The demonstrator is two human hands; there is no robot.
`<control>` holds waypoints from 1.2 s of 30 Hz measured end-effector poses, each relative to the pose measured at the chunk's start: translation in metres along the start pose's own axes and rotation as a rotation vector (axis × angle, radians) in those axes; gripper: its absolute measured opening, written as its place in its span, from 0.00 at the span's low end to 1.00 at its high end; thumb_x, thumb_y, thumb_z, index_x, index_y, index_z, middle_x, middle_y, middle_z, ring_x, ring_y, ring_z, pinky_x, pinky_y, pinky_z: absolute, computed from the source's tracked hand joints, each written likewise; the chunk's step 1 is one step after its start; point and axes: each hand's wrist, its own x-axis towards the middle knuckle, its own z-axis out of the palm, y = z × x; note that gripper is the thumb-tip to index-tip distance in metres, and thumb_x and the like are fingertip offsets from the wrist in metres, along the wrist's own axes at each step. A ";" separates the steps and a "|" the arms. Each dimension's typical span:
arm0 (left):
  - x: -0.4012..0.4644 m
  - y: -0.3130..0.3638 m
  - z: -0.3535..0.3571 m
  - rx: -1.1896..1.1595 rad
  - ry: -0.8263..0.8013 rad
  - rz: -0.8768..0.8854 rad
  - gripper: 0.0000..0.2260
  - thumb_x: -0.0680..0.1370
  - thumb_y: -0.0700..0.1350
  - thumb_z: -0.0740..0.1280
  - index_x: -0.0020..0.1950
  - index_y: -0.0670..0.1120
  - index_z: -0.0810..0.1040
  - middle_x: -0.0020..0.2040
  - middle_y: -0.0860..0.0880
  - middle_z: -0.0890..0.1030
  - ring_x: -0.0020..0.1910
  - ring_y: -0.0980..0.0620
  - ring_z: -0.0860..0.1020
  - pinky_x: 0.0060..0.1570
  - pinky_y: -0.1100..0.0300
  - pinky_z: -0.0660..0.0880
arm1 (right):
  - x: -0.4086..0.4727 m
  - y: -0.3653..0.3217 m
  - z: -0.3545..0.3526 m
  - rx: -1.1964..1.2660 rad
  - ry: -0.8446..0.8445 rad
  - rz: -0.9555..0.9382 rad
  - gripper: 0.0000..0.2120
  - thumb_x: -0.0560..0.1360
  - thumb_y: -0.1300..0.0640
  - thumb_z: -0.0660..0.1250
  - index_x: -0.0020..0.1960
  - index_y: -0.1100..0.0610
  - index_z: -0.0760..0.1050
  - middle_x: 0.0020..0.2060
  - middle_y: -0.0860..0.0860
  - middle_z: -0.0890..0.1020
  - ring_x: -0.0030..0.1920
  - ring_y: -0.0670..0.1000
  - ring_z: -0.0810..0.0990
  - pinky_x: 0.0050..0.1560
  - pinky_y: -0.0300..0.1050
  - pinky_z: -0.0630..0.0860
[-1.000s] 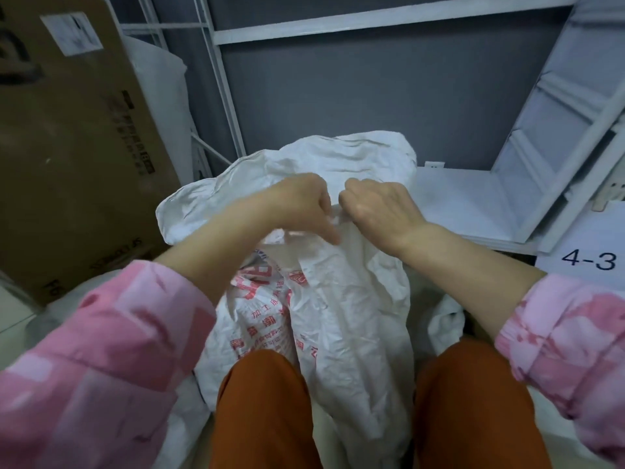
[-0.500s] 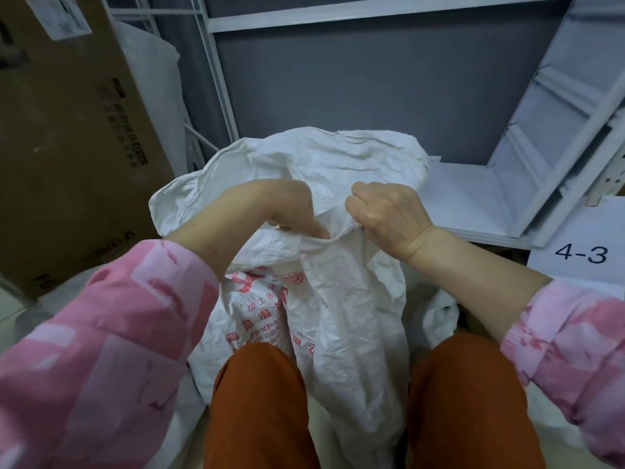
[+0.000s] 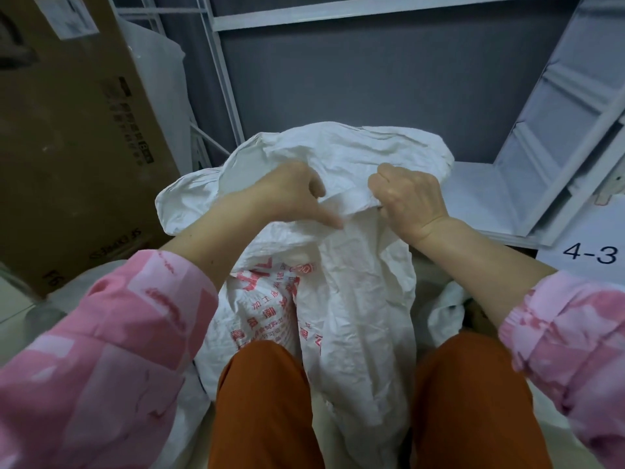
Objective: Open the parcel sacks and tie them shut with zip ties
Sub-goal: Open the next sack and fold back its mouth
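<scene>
A big crinkly white woven plastic sack with red writing (image 3: pixel 341 299) stands between the person's knees in orange trousers (image 3: pixel 267 401). Its top edge is up in front of the person, and the rest hangs down to the floor between the legs. The red writing is on the lower left side of the sack.

The left hand (image 3: pixel 287 194) grips the top edge of the sack. Its fingers are curled over the fabric and its thumb points toward the other hand. The right hand (image 3: pixel 409 198) is closed in a fist around the same edge, just beside the left hand. A short folded strip of the sack is pulled tight between the two hands. Both arms wear pink patterned sleeves (image 3: pixel 111 350) pushed up from the wrists.

A tall brown cardboard box (image 3: pixel 74 137) leans on the left, close to the sack. A white metal shelf rack (image 3: pixel 558 137) stands on the right, in front of a grey wall (image 3: pixel 372 82). A white paper sign that reads 4-3 (image 3: pixel 590 253) is near the right arm.
</scene>
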 end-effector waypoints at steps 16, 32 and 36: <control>0.003 -0.028 0.028 0.280 -0.082 -0.180 0.11 0.70 0.44 0.75 0.44 0.42 0.75 0.47 0.45 0.79 0.43 0.47 0.74 0.41 0.57 0.72 | -0.006 0.011 -0.003 0.020 -0.028 0.136 0.17 0.46 0.78 0.64 0.27 0.60 0.66 0.24 0.55 0.68 0.24 0.50 0.55 0.31 0.34 0.40; 0.013 0.026 0.024 0.280 0.235 -0.003 0.08 0.72 0.46 0.72 0.48 0.45 0.79 0.45 0.47 0.79 0.46 0.44 0.79 0.38 0.58 0.68 | 0.000 0.004 -0.022 0.156 -0.353 0.171 0.10 0.63 0.69 0.67 0.36 0.57 0.68 0.35 0.52 0.72 0.35 0.53 0.68 0.29 0.43 0.60; 0.013 0.019 0.035 0.563 0.399 0.077 0.07 0.74 0.37 0.66 0.51 0.43 0.77 0.51 0.44 0.78 0.49 0.42 0.78 0.37 0.55 0.65 | 0.014 0.013 -0.037 0.407 -0.613 0.212 0.12 0.70 0.53 0.69 0.52 0.53 0.75 0.51 0.49 0.74 0.56 0.52 0.71 0.48 0.47 0.72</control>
